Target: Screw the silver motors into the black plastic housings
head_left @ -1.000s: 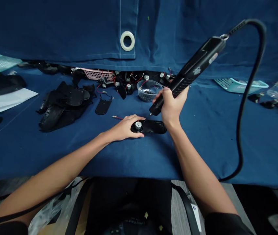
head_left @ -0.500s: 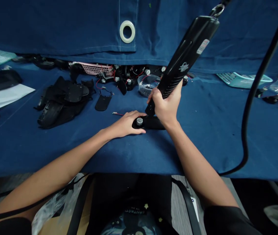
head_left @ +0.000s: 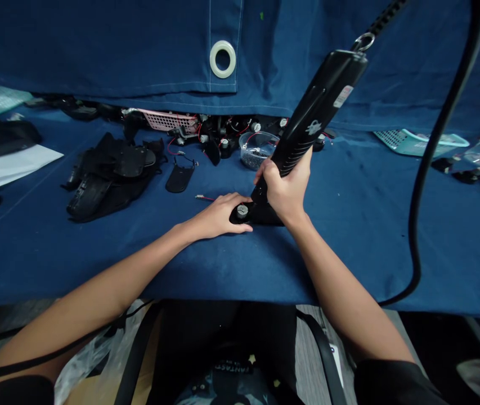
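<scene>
A black elongated part (head_left: 265, 214) with a round silver motor (head_left: 242, 211) at its left end lies on the blue cloth. My left hand (head_left: 223, 215) grips its left end, fingers behind and thumb in front. My right hand (head_left: 287, 183) is wrapped round a large black power screwdriver (head_left: 307, 118), which hangs tilted from a ring and cord. The tool's lower tip is over the black part, just right of the motor; the exact contact is hidden. A short red wire with a small connector (head_left: 200, 197) sticks out behind my left hand.
Behind stand a clear bowl of small screws (head_left: 253, 160), a pink basket (head_left: 167, 120) and wired black parts. A flat black cover (head_left: 179, 178) and a pile of black shells (head_left: 111, 180) lie left. A teal basket (head_left: 417, 143) and a thick cable (head_left: 423, 185) are right.
The top of the screwdriver has dropped slightly and shifted left, while both hands keep their grips. The thick cable has swung a little to the left.
</scene>
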The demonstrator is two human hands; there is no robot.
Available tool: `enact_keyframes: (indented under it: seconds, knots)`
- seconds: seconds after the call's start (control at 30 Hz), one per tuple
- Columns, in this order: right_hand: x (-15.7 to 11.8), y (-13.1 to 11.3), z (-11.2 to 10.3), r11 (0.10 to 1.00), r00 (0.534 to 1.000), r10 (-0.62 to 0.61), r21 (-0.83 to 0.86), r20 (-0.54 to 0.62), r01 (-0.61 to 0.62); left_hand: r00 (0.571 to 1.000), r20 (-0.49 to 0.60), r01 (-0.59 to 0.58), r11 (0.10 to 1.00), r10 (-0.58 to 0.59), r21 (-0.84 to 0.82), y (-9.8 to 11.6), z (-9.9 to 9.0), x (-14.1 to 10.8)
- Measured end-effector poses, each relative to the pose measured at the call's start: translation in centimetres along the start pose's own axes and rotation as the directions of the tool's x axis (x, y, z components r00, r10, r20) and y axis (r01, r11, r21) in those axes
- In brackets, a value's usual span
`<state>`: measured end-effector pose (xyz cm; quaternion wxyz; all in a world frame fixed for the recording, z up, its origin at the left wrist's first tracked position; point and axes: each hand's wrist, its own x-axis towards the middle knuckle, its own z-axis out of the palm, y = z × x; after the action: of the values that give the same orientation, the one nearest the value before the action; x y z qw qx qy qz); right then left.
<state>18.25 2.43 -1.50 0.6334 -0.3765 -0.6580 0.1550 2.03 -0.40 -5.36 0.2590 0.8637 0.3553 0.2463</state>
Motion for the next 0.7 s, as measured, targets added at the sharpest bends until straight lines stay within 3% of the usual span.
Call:
enact_keyframes:
  seconds: [0.4, 0.7]
  knots:
    - [-0.05, 0.49, 0.02, 0.998, 0.997, -0.028, -0.053, -0.067, 0.024, 1.0, 0.005, -0.001, 1.0, 0.001, -0.003, -0.08, -0.12, -0.12]
    - [-0.51, 0.43, -0.07, 0.992, 0.998, -0.048, -0.116, 0.034, 0.052, 1.0, 0.003, 0.01, 1.0, -0.01, 0.002, -0.02, -0.09, -0.02]
